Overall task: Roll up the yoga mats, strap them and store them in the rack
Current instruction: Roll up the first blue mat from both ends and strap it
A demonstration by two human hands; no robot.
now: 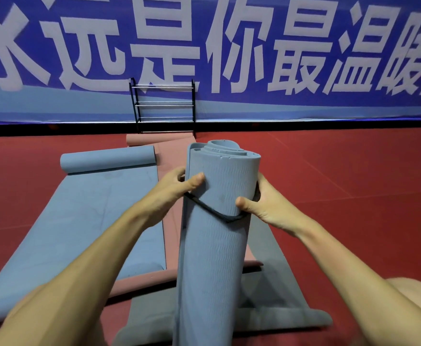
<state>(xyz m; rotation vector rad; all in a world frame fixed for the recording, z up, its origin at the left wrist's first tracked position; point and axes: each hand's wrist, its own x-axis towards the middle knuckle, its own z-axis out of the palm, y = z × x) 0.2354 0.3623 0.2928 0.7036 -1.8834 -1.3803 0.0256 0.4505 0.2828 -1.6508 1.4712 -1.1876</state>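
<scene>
A rolled blue yoga mat (217, 245) stands upright in front of me, its spiral end at the top. A thin black strap (212, 211) loops slackly around its upper part. My left hand (179, 186) grips the roll's left side, thumb on the front. My right hand (259, 206) holds the right side, thumb pressing near the strap. A black rack (164, 106) with silver bars stands by the banner wall beyond. A second blue mat (99, 196), partly rolled at its far end, lies on the left. A pink mat (172, 151) lies under and beside it.
A grey mat (266, 295) lies flat on the red floor (341, 183) beneath the roll. A blue banner (254, 58) with large white characters covers the wall behind the rack. A bare knee (414, 295) shows at the lower right.
</scene>
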